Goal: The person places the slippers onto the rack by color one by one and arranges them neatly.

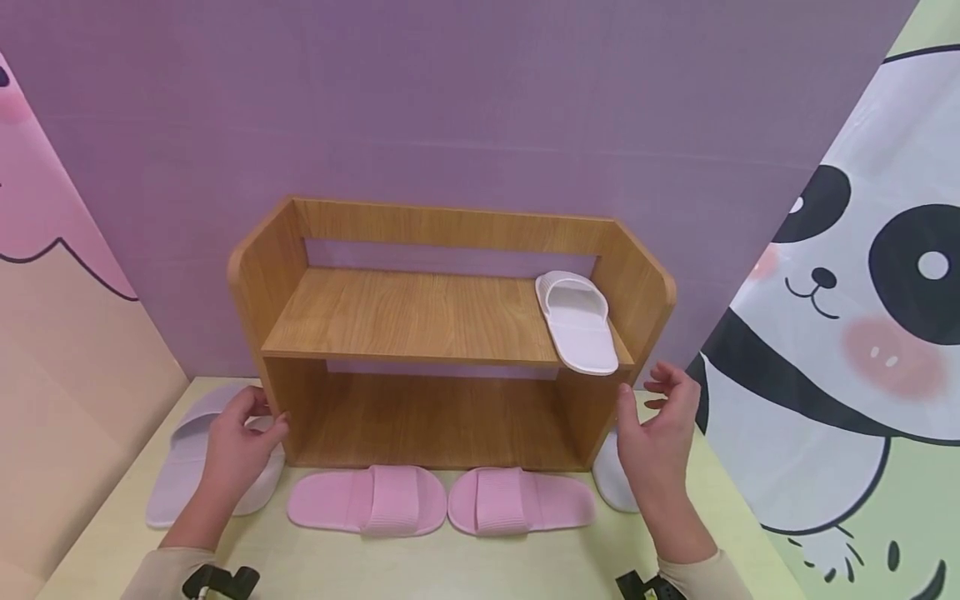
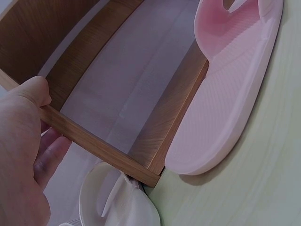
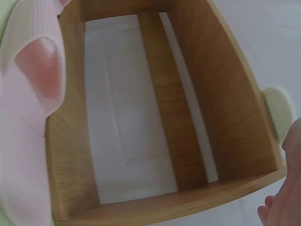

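A wooden two-tier shoe rack (image 1: 442, 417) stands against the purple backdrop. My left hand (image 1: 238, 442) is at its left side panel; in the left wrist view the thumb lies inside and the fingers outside, pinching the panel's front edge (image 2: 94, 143). Beside the right panel is my right hand (image 1: 663, 450), thumb raised and fingers loosely bent, holding nothing. A white slipper (image 1: 581, 329) lies on the upper shelf at the right, its end past the front edge. Two pink slippers (image 1: 393, 500) (image 1: 517, 502) lie end to end before the rack.
Left of the rack, pale slippers (image 1: 176, 475) lie partly behind my left hand. Another white slipper (image 1: 613, 479) is at the right, partly hidden by my right hand. Everything stands on a pale yellow table (image 1: 375, 571). Cartoon-printed panels (image 1: 825, 400) flank both sides.
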A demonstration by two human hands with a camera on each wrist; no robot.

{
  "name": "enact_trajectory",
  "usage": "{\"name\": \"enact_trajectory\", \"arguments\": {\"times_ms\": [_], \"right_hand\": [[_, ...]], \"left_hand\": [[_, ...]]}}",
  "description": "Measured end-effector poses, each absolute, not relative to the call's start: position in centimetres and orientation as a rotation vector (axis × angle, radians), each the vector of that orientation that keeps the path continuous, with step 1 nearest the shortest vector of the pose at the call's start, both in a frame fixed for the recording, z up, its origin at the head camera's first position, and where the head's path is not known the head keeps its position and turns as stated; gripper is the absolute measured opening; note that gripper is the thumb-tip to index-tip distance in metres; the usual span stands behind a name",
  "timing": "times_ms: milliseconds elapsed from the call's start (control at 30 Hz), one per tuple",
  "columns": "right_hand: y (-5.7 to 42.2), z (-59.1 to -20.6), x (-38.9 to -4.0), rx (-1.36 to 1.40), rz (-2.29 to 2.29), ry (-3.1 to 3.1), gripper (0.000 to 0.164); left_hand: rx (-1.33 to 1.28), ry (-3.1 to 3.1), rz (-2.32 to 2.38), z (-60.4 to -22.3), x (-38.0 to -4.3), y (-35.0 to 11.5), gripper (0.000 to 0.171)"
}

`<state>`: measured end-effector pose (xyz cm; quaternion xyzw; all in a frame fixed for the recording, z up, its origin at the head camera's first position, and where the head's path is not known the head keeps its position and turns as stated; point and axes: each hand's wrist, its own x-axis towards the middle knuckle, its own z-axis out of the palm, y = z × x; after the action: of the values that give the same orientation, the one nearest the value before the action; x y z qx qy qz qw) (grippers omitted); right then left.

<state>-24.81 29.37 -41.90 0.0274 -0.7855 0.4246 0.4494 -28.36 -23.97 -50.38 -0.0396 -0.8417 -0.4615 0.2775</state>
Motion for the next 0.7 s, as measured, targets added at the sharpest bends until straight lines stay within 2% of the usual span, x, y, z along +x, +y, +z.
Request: {"name": "enact_trajectory", "arguments": {"times_ms": [233, 700], "right_hand": [[29.8, -43.3, -25.5, 0.032, 1.076, -1.981, 0.049], [30.4, -46.4, -26.5, -0.007, 1.130, -2.009, 0.040]], "left_hand": [[-0.111, -2.256, -1.243, -50.3, -28.5, -24.0, 0.022], [-0.099, -2.278, -1.238, -50.4, -28.5, -24.1, 0.023]]}}
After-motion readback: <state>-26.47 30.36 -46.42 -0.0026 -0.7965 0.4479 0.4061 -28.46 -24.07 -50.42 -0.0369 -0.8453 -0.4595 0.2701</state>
